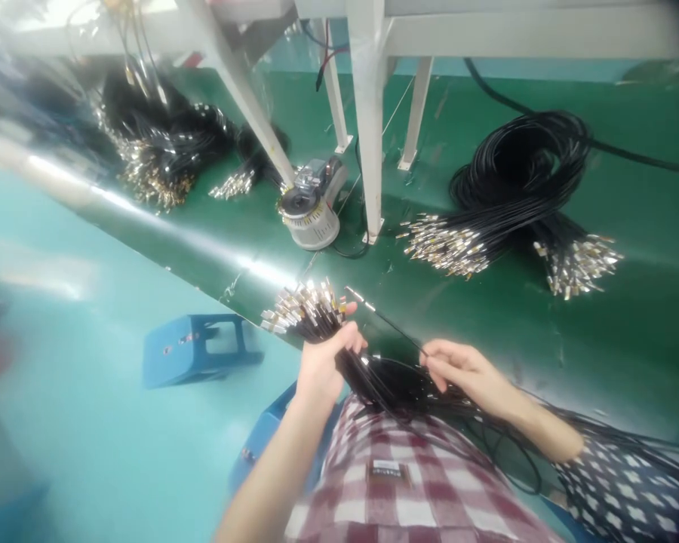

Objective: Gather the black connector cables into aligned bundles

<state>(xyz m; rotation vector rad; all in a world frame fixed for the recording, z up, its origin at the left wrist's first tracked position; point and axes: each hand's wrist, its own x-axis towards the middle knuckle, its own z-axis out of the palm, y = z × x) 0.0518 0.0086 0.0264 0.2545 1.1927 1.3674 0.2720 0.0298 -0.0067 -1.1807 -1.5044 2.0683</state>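
Observation:
My left hand [328,360] is wrapped round a thick bundle of black cables [315,326], just below their shiny metal connector ends, which point up and away from me. Between the thumb and fingers of my right hand [458,363] is a single black cable [394,326]. Its metal tip reaches toward the bundle and stays a little apart from it. More black cable lengths run across my lap over a red-and-white checked apron [424,483] and trail off to the right.
On the green bench surface [385,279] lie a large coiled cable bundle [520,173] at right and further bundles [158,151] at left. A round grey-white machine [311,215] stands by white frame legs [367,136]. Blue stools [173,351] stand below, left.

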